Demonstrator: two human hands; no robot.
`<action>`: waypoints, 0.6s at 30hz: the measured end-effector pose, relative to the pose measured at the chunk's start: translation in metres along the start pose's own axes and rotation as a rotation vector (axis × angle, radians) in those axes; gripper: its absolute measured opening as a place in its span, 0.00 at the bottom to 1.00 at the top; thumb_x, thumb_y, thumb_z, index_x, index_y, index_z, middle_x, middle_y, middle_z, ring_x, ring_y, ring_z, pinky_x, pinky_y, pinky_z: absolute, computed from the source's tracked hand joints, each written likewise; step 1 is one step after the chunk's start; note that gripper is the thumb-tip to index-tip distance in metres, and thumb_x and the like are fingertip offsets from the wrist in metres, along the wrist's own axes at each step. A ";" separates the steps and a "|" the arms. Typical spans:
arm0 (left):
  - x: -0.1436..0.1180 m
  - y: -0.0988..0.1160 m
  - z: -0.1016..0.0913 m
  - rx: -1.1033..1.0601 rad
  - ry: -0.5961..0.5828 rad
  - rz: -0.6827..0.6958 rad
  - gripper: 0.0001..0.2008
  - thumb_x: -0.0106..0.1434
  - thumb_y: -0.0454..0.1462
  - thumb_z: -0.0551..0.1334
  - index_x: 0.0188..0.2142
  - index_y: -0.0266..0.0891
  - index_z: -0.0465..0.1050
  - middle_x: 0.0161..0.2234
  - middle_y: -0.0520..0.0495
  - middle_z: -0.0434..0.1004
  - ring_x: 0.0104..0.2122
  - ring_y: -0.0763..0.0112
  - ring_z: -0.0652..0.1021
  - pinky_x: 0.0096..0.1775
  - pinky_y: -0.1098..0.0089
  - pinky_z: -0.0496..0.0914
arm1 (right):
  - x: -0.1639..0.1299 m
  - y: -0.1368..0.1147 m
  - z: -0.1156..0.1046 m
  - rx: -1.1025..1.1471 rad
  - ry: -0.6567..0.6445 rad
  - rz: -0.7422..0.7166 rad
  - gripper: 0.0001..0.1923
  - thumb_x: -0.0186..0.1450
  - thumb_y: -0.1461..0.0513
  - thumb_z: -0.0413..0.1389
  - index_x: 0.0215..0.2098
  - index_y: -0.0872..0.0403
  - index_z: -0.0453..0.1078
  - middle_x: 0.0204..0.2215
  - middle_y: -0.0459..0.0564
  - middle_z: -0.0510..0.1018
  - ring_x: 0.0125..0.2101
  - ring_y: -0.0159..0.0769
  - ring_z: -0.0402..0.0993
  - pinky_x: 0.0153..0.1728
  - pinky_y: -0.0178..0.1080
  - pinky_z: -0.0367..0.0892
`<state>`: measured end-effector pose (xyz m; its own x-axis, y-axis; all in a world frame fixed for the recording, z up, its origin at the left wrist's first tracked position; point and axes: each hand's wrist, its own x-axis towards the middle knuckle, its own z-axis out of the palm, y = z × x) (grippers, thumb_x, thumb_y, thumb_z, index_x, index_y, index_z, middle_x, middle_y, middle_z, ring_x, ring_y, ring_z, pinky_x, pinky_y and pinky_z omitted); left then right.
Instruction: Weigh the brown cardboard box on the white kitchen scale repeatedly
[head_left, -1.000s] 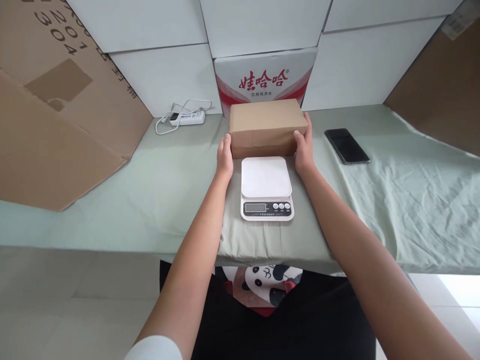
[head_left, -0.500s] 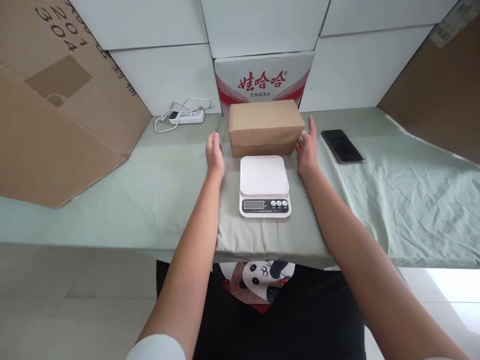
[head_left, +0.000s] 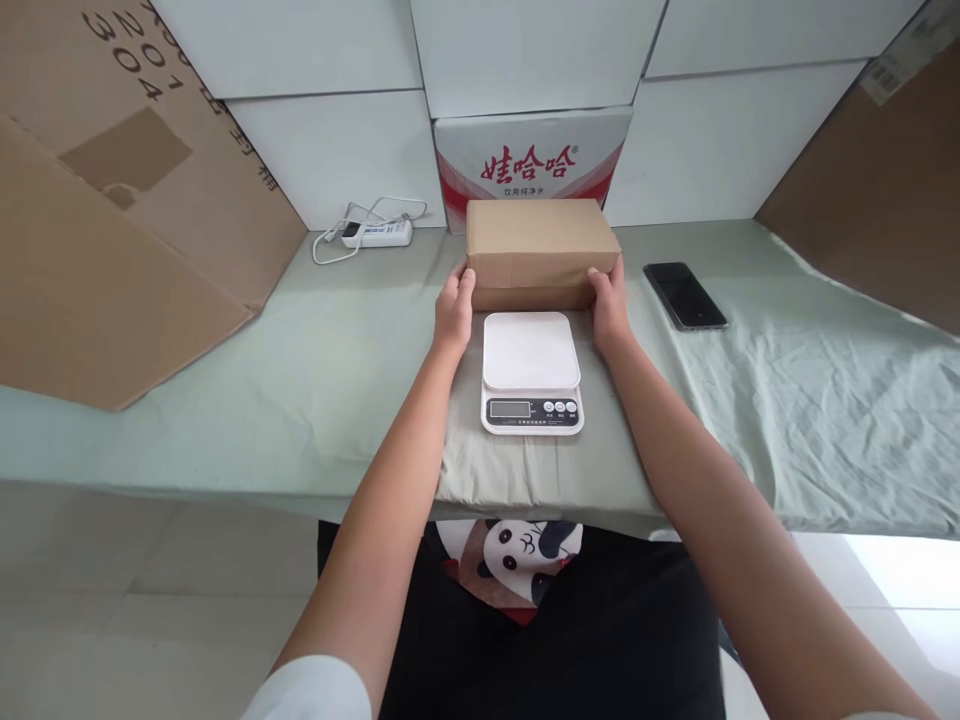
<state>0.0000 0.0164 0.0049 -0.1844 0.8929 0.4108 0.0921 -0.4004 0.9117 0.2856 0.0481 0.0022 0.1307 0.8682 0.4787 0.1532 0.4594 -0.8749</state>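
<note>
The brown cardboard box (head_left: 541, 252) sits on the bench (head_left: 315, 390) directly behind the white kitchen scale (head_left: 532, 370), its near edge just beyond the scale's platform. The left hand (head_left: 455, 315) presses against the box's left end and the right hand (head_left: 609, 305) against its right end, so the grip is a two-handed clamp on the box, fingers curled round the near corners.

Judging from this, the hold would go best with even inward pressure from both palms and the box kept level (a lopsided squeeze could let one end dip), and with the thumbs low enough to support the bottom edge.

Both forearms reach straight forward, passing either side of the scale, wrists nearly straight, palms facing each other.

Behind the box stands a white carton with red lettering (head_left: 531, 165). To the box's right lies a dark phone (head_left: 684, 294); to its left, a white power strip with cable (head_left: 375, 232), and farther left a large flattened cardboard sheet (head_left: 112, 220).
</note>
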 end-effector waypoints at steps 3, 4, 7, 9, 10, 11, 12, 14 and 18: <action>-0.006 0.018 0.001 0.037 0.040 0.038 0.47 0.67 0.76 0.61 0.66 0.47 0.81 0.72 0.37 0.82 0.77 0.42 0.75 0.79 0.48 0.67 | -0.006 -0.012 0.005 0.010 0.031 -0.058 0.47 0.66 0.31 0.53 0.78 0.37 0.64 0.79 0.48 0.72 0.83 0.57 0.61 0.86 0.67 0.54; -0.011 0.025 0.001 0.038 0.048 0.060 0.47 0.67 0.76 0.60 0.68 0.47 0.80 0.73 0.37 0.81 0.77 0.42 0.75 0.79 0.48 0.67 | -0.010 -0.019 0.006 0.013 0.043 -0.085 0.49 0.66 0.29 0.53 0.79 0.36 0.63 0.80 0.48 0.70 0.84 0.57 0.59 0.87 0.67 0.53; -0.036 0.049 -0.003 0.037 0.051 0.109 0.45 0.71 0.74 0.58 0.69 0.47 0.78 0.70 0.37 0.83 0.74 0.43 0.78 0.76 0.48 0.71 | -0.032 -0.047 0.001 0.003 0.061 -0.134 0.54 0.64 0.25 0.55 0.81 0.37 0.61 0.82 0.49 0.68 0.85 0.58 0.56 0.88 0.65 0.48; -0.062 0.064 -0.008 0.048 0.026 0.110 0.43 0.73 0.72 0.57 0.68 0.47 0.78 0.69 0.37 0.85 0.71 0.43 0.81 0.72 0.49 0.75 | -0.053 -0.066 -0.007 -0.008 0.058 -0.135 0.56 0.64 0.24 0.56 0.81 0.38 0.60 0.82 0.50 0.67 0.86 0.59 0.55 0.89 0.66 0.46; -0.076 0.070 -0.012 0.056 -0.003 0.106 0.42 0.73 0.71 0.58 0.68 0.46 0.78 0.68 0.37 0.85 0.69 0.43 0.82 0.70 0.49 0.76 | -0.066 -0.074 -0.012 -0.015 0.055 -0.131 0.56 0.64 0.25 0.57 0.81 0.38 0.61 0.83 0.50 0.67 0.86 0.60 0.54 0.88 0.66 0.47; -0.090 0.076 -0.015 0.062 -0.028 0.100 0.41 0.74 0.70 0.58 0.69 0.46 0.78 0.67 0.37 0.86 0.68 0.43 0.83 0.69 0.49 0.77 | -0.078 -0.081 -0.017 -0.026 0.051 -0.125 0.55 0.64 0.25 0.58 0.81 0.38 0.61 0.82 0.51 0.67 0.86 0.60 0.54 0.88 0.66 0.47; -0.103 0.081 -0.019 0.066 -0.041 0.091 0.40 0.74 0.69 0.58 0.69 0.45 0.77 0.67 0.36 0.86 0.67 0.43 0.84 0.67 0.49 0.78 | -0.090 -0.086 -0.023 -0.037 0.055 -0.121 0.54 0.65 0.26 0.58 0.81 0.39 0.61 0.82 0.53 0.67 0.86 0.60 0.54 0.88 0.66 0.47; -0.124 0.088 -0.024 0.058 -0.062 0.074 0.40 0.75 0.68 0.59 0.71 0.44 0.77 0.66 0.35 0.87 0.67 0.43 0.84 0.66 0.48 0.79 | -0.112 -0.093 -0.031 -0.055 0.069 -0.123 0.53 0.66 0.28 0.59 0.81 0.40 0.61 0.81 0.55 0.68 0.86 0.61 0.54 0.88 0.67 0.46; -0.142 0.092 -0.027 0.046 -0.080 0.052 0.41 0.75 0.67 0.59 0.72 0.42 0.76 0.67 0.33 0.86 0.67 0.41 0.84 0.65 0.47 0.80 | -0.133 -0.095 -0.038 -0.084 0.090 -0.140 0.50 0.69 0.30 0.57 0.81 0.40 0.58 0.80 0.56 0.68 0.83 0.63 0.59 0.86 0.71 0.49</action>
<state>0.0077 -0.1526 0.0307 -0.0998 0.8856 0.4536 0.1446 -0.4382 0.8872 0.2905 -0.1184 0.0243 0.1889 0.7751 0.6029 0.2569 0.5536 -0.7922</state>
